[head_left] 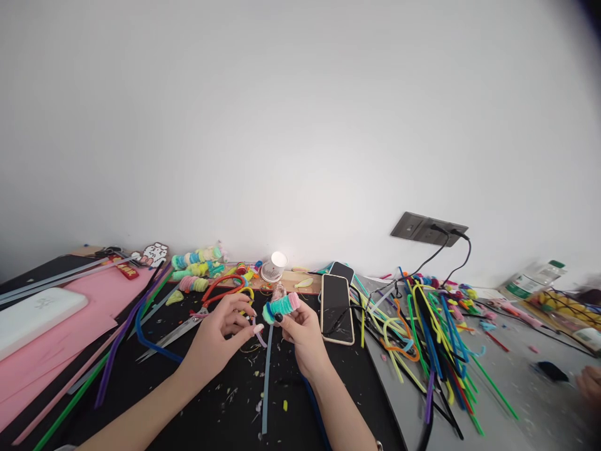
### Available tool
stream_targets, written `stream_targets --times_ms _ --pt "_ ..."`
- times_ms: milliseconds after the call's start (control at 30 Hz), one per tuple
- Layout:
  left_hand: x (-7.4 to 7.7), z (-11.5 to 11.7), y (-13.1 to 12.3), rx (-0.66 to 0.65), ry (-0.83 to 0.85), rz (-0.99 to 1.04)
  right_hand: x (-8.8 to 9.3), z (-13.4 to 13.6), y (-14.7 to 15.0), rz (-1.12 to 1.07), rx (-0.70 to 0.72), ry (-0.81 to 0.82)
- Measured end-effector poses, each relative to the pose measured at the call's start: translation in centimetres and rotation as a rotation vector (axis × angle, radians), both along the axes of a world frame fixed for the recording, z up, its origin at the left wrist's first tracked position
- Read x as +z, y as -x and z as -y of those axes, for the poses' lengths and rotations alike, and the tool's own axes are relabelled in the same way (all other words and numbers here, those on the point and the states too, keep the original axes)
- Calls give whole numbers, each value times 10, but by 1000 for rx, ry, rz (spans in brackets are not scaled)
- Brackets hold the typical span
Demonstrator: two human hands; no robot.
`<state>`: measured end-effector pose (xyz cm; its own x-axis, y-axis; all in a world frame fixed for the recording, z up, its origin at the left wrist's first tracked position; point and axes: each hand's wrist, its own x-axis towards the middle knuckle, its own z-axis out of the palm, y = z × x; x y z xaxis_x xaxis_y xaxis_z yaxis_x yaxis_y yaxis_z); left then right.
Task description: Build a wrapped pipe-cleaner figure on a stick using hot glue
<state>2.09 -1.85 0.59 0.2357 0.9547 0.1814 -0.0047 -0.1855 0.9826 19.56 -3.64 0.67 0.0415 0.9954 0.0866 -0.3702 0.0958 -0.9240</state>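
Observation:
My right hand (303, 332) is closed around a small roll of coiled pipe cleaners (280, 305), teal with a pink end, held just above the black mat (225, 401). My left hand (220, 332) pinches a thin pale pink pipe cleaner end (258, 334) right beside that roll. A grey-blue pipe cleaner (267, 382) lies straight on the mat below both hands. Scissors with orange handles (197, 316) lie just left of my left hand.
Two phones (336, 307) lie right of my hands. A big heap of coloured pipe cleaners (427, 338) covers the grey table to the right. Finished coiled rolls (197, 262) and a lit cup (273, 265) stand by the wall. Pink sheets (70, 326) lie left. Another person's hand (590, 383) shows far right.

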Motion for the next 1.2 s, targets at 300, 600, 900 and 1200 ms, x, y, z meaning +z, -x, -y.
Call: stream_targets --times_ms 300,600,900,1200 --pt "2 6 -2 35 -177 -223 4 2 9 -15 19 17" --pt "2 8 -2 64 -183 -266 6 5 12 -4 25 22" --pt "2 6 -3 106 -206 -216 6 5 13 0 11 34" --pt "8 7 -4 127 -133 -88 3 5 12 -2 11 32"
